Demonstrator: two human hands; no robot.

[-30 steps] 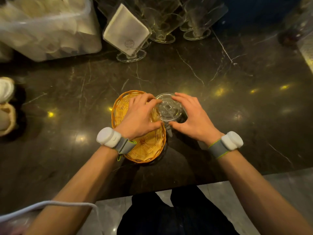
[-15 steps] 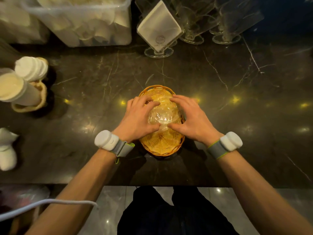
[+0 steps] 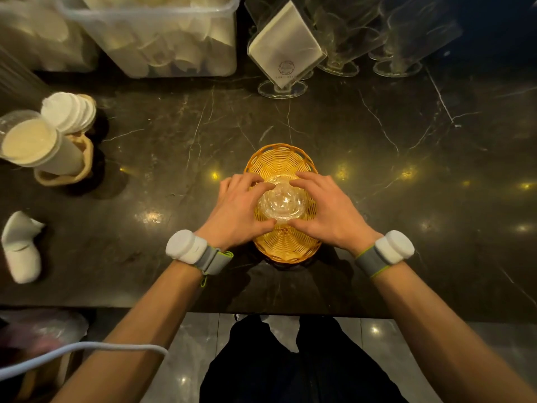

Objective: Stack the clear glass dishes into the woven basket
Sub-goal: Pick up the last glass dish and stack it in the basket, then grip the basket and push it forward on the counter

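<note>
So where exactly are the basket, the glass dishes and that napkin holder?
woven basket (image 3: 279,158), head view, far inner wall.
clear glass dishes (image 3: 282,202), head view, centre of the top dish.
napkin holder (image 3: 282,91), head view, clear round base.

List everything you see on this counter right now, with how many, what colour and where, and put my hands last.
Basket: one, orange woven, centre of the counter.
Glass dishes: clear, count unclear, over the basket, between both hands.
Counter: one, dark marble with pale veins.
Napkin holder: one, clear stand with a white napkin, far centre.
Clear stands: several, far right, count unclear.
Plastic bin: one, clear, holding white items, far left.
Cup stacks: two, white, lying tilted in a tan holder, left.
White cloth: one, near left edge.
Cable: one, white, bottom left.
Wrist bands: two, white and grey, one per wrist.
Left hand: on the dishes.
Right hand: on the dishes.
</note>
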